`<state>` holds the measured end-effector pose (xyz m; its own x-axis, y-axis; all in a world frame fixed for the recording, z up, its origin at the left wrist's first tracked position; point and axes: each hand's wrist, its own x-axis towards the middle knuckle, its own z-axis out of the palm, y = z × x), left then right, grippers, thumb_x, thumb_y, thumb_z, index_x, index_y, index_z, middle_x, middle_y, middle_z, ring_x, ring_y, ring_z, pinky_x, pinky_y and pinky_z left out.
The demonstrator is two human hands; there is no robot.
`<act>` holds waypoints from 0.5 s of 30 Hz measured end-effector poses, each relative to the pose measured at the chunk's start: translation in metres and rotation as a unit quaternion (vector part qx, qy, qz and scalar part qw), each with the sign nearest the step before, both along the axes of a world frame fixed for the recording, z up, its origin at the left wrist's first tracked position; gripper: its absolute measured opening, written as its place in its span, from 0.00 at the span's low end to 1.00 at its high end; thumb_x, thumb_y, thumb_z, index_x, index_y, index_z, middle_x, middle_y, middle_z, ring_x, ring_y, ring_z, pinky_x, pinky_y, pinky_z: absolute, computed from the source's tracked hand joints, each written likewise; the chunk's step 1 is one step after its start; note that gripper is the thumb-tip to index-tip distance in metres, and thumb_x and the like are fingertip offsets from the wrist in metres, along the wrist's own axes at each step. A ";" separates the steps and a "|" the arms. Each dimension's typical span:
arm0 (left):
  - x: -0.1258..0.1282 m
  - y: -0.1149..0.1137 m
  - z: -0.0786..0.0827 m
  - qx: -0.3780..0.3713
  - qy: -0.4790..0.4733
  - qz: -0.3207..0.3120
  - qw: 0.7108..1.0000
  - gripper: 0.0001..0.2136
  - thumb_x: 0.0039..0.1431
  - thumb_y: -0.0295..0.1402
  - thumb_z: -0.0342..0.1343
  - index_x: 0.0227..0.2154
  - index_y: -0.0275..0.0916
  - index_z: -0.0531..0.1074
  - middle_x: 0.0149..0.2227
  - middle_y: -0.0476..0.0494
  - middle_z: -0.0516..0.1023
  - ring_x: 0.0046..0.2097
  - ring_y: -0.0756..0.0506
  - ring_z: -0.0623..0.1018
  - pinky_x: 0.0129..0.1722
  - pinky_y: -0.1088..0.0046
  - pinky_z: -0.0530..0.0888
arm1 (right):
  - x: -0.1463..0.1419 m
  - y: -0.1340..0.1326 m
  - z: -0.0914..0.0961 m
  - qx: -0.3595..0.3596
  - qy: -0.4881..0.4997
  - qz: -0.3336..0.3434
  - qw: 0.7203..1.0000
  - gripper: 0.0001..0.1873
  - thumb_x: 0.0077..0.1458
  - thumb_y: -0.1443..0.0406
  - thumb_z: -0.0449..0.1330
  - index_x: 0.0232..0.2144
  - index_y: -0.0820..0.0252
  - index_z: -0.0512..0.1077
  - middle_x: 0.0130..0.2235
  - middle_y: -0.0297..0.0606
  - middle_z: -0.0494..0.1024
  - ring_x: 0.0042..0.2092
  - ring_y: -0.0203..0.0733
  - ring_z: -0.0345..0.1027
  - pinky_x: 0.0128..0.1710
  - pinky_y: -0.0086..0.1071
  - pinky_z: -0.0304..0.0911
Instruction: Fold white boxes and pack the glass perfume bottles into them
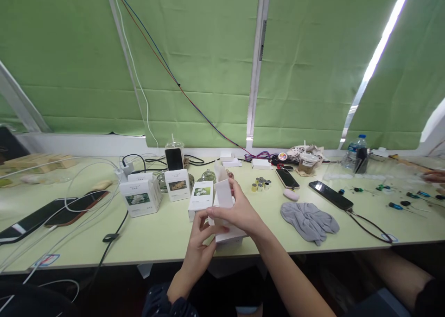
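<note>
Gripped between left hand [200, 243] and right hand [242, 211]: white carton [224, 193], centre frame; pale-green table [156, 236] is backed by green blinds [205, 43] up top, crowded centre-left by flower-print cartons [141, 200].

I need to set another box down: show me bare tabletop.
One bare patch lies between the black cable and the left hand. Another lies between the gold caps and gray cloth. The left end is crowded with white cables and dark devices.

I'm seeing a dark navy sleeve [170, 306] bunching in soft, puffy folds on the left forearm [183, 280], tiny pale dots speckling its cloth. The right forearm [292, 270] is showing bare, and both hands [243, 212] are going gloveless.
</note>
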<state>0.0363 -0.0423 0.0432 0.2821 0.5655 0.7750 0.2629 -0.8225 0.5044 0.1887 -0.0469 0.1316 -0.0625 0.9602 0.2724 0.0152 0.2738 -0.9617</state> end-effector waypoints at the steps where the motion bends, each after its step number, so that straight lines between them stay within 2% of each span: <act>1: 0.000 0.000 -0.001 -0.001 0.000 0.005 1.000 0.13 0.56 0.21 0.51 0.35 0.43 0.77 0.46 0.42 0.63 0.52 0.44 0.68 0.50 0.67 0.72 | 0.001 -0.001 0.001 0.002 -0.024 -0.007 1.000 0.46 0.34 0.54 0.72 0.53 0.54 0.57 0.52 0.42 0.67 0.50 0.47 0.65 0.47 0.39 0.66; 4: 0.002 0.000 -0.003 -0.005 -0.009 0.009 1.000 0.12 0.55 0.21 0.51 0.33 0.42 0.77 0.47 0.42 0.63 0.53 0.44 0.69 0.50 0.68 0.73 | 0.003 -0.002 0.002 -0.014 -0.070 -0.016 0.997 0.48 0.32 0.54 0.72 0.53 0.54 0.55 0.54 0.43 0.64 0.54 0.49 0.61 0.51 0.42 0.62; 7: 0.003 -0.001 -0.002 -0.003 -0.025 0.015 1.000 0.11 0.55 0.21 0.52 0.32 0.41 0.77 0.51 0.42 0.62 0.54 0.43 0.70 0.51 0.68 0.73 | 0.004 0.000 -0.002 -0.029 -0.112 -0.041 0.992 0.51 0.31 0.55 0.72 0.55 0.55 0.53 0.54 0.44 0.63 0.56 0.50 0.59 0.55 0.44 0.58; 10: 0.003 -0.002 0.000 -0.003 -0.025 0.013 1.000 0.12 0.54 0.20 0.53 0.33 0.42 0.77 0.53 0.42 0.62 0.55 0.43 0.70 0.52 0.67 0.73 | 0.004 0.002 -0.008 -0.021 -0.161 -0.065 0.985 0.47 0.30 0.55 0.71 0.54 0.56 0.57 0.55 0.43 0.63 0.58 0.52 0.55 0.57 0.44 0.54; 13: 0.001 -0.003 0.001 -0.015 -0.011 0.008 1.000 0.13 0.53 0.19 0.52 0.33 0.43 0.77 0.53 0.43 0.61 0.53 0.44 0.71 0.51 0.67 0.73 | 0.006 0.005 -0.013 -0.019 -0.172 -0.095 0.980 0.41 0.31 0.54 0.70 0.48 0.56 0.61 0.52 0.41 0.66 0.56 0.52 0.58 0.54 0.42 0.57; 15: 0.001 -0.003 -0.001 -0.017 -0.005 0.014 1.000 0.14 0.53 0.19 0.51 0.32 0.43 0.77 0.57 0.43 0.58 0.53 0.44 0.71 0.51 0.66 0.73 | 0.007 0.007 -0.014 -0.018 -0.151 -0.125 0.980 0.42 0.30 0.53 0.70 0.48 0.55 0.59 0.51 0.40 0.66 0.54 0.51 0.60 0.51 0.41 0.59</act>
<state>0.0372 -0.0454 0.0424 0.2582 0.5990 0.7580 0.2809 -0.7972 0.5344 0.1960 -0.0397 0.1174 0.1043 0.9643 0.2433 0.3628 0.1909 -0.9121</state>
